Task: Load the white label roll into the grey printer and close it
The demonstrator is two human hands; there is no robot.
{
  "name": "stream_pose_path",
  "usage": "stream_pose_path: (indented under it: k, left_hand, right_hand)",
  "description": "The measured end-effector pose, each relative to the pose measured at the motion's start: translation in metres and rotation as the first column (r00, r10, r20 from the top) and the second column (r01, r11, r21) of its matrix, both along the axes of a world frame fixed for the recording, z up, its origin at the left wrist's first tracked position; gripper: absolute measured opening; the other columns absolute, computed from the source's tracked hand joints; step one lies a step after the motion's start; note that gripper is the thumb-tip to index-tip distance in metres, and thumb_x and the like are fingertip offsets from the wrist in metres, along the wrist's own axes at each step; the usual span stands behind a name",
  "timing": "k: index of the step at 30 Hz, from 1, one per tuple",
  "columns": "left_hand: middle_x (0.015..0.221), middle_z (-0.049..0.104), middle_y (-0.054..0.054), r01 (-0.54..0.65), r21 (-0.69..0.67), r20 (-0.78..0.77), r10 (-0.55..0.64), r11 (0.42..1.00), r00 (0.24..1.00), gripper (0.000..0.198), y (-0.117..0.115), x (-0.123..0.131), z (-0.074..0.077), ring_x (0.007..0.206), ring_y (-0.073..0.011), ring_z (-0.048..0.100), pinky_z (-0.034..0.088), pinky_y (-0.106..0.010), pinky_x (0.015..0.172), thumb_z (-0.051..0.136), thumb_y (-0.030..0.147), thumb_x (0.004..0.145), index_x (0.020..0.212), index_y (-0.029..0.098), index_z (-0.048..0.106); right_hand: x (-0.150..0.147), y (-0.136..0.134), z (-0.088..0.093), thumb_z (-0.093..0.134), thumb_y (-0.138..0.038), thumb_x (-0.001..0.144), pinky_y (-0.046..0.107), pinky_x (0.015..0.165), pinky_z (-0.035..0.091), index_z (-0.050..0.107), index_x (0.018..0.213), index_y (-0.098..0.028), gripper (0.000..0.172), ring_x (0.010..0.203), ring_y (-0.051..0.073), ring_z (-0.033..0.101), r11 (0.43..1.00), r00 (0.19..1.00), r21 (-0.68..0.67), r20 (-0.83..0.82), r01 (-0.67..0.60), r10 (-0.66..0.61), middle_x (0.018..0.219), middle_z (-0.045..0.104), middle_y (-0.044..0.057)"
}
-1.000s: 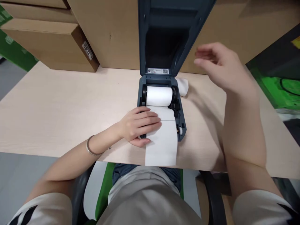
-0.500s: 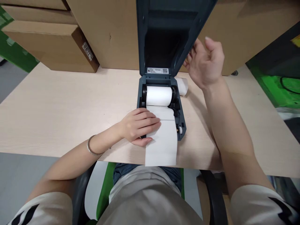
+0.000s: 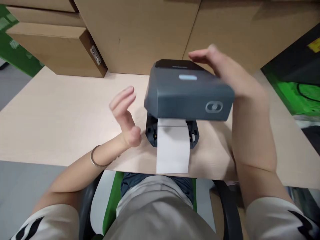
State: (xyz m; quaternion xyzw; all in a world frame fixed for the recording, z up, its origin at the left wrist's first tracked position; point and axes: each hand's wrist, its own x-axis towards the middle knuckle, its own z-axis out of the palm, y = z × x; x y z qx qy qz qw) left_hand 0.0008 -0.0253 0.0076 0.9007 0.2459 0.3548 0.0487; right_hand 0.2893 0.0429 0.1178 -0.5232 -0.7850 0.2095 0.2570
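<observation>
A dark blue-grey label printer stands on the table, its lid swung partway down over the base. White label paper runs out of the front and reaches the table's near edge. The paper roll inside is hidden by the lid. My right hand is at the lid's right side, fingers stretched toward its top; whether they touch it cannot be made out. Left of the printer, my left hand is raised off the paper, fingers apart and holding nothing. Both hands are slightly blurred.
Large cardboard boxes stand along the back of the table. A smaller carton is at the back left. Green material and a black cable lie beyond the right edge. A chair armrest is below the table.
The printer lid has swung from upright down toward the base, with my right hand beside it. My left hand has lifted off the label paper and moved left.
</observation>
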Motion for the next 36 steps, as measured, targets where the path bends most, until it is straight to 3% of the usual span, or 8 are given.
stream_pose_path:
  k: [6, 10, 16, 21, 25, 29, 33, 36]
  left_hand:
    - [0.17, 0.045, -0.006, -0.084, -0.333, 0.492, 0.25, 0.939, 0.834, 0.072, 0.027, 0.003, -0.022, 0.162, -0.0322, 0.039, 0.051, -0.051, 0.122, 0.009, 0.072, 0.109, 0.159, 0.031, 0.041]
    - [0.175, 0.038, -0.006, -0.005, -0.438, 0.506, 0.252, 0.899, 0.825, 0.07, 0.035, 0.009, -0.032, 0.163, -0.0289, 0.042, 0.052, -0.049, 0.125, 0.011, 0.074, 0.108, 0.164, 0.038, 0.031]
    - [0.173, 0.039, -0.009, -0.187, -0.079, 0.345, 0.203, 0.979, 0.917, 0.083, 0.025, 0.002, -0.016, 0.165, -0.0349, 0.036, 0.042, -0.061, 0.13, 0.01, 0.085, 0.1, 0.166, 0.04, 0.03]
    - [0.149, 0.062, -0.008, -0.054, 0.168, 0.265, 0.007, 0.984, 0.964, 0.066, 0.015, -0.002, -0.001, 0.148, -0.036, 0.058, 0.048, -0.069, 0.122, 0.016, 0.075, 0.105, 0.15, 0.041, 0.051]
    - [0.128, 0.07, -0.008, 0.083, 0.224, 0.27, -0.144, 0.971, 0.952, 0.054, 0.014, -0.002, 0.003, 0.125, -0.0319, 0.071, 0.059, -0.064, 0.11, 0.029, 0.064, 0.105, 0.144, 0.038, 0.057]
    - [0.114, 0.072, -0.009, 0.056, 0.2, 0.261, -0.108, 0.978, 0.959, 0.057, 0.016, -0.001, -0.001, 0.115, -0.0322, 0.072, 0.06, -0.067, 0.107, 0.034, 0.074, 0.101, 0.123, 0.034, 0.069]
    - [0.105, 0.072, -0.009, -0.034, 0.196, 0.22, -0.01, 0.98, 0.975, 0.06, 0.015, 0.002, -0.006, 0.11, -0.0321, 0.073, 0.062, -0.066, 0.101, 0.039, 0.08, 0.097, 0.106, 0.03, 0.072]
    - [0.109, 0.075, -0.008, 0.035, 0.258, 0.238, -0.098, 0.966, 0.966, 0.048, 0.014, 0.005, -0.007, 0.11, -0.0302, 0.075, 0.065, -0.063, 0.098, 0.047, 0.071, 0.098, 0.111, 0.031, 0.07]
  right_hand:
    - [-0.009, -0.01, 0.001, 0.03, -0.076, 0.102, 0.057, 0.139, 0.016, 0.037, 0.17, -0.026, 0.084, 0.169, 0.03, 0.022, 0.99, 0.971, -0.098, 0.205, -0.102, 0.121, 0.179, 0.03, 0.003]
    - [-0.007, -0.015, 0.001, 0.039, -0.068, 0.103, 0.061, 0.137, 0.021, 0.033, 0.171, -0.026, 0.08, 0.168, 0.033, 0.023, 0.987, 0.961, -0.088, 0.23, -0.137, 0.154, 0.179, 0.027, 0.003]
    - [-0.011, -0.027, -0.004, 0.046, -0.066, 0.102, 0.06, 0.127, 0.04, 0.042, 0.165, -0.023, 0.077, 0.156, 0.039, 0.044, 0.985, 0.948, 0.05, 0.284, -0.166, 0.146, 0.168, 0.046, 0.01]
    - [-0.022, -0.038, -0.004, 0.046, -0.06, 0.102, 0.055, 0.123, 0.044, 0.047, 0.16, -0.018, 0.071, 0.151, 0.038, 0.05, 0.988, 0.945, 0.089, 0.313, -0.125, 0.092, 0.163, 0.051, 0.014]
    - [-0.037, -0.043, -0.007, 0.046, -0.063, 0.102, 0.061, 0.121, 0.043, 0.054, 0.15, -0.016, 0.068, 0.141, 0.042, 0.057, 0.985, 0.935, 0.164, 0.354, -0.047, -0.015, 0.152, 0.059, 0.018]
    - [-0.049, -0.043, -0.013, 0.031, -0.071, 0.106, 0.065, 0.12, 0.041, 0.058, 0.144, -0.017, 0.071, 0.134, 0.04, 0.061, 0.973, 0.943, 0.231, 0.318, 0.018, -0.093, 0.138, 0.066, 0.019]
    - [-0.051, -0.038, -0.021, 0.019, -0.069, 0.109, 0.065, 0.127, 0.035, 0.046, 0.159, -0.021, 0.074, 0.153, 0.038, 0.046, 0.974, 0.957, 0.214, 0.292, -0.068, 0.002, 0.157, 0.055, 0.016]
    - [-0.053, -0.037, -0.022, 0.024, -0.068, 0.109, 0.068, 0.131, 0.027, 0.038, 0.166, -0.02, 0.075, 0.161, 0.039, 0.036, 0.976, 0.948, 0.183, 0.312, -0.122, 0.06, 0.169, 0.045, 0.015]
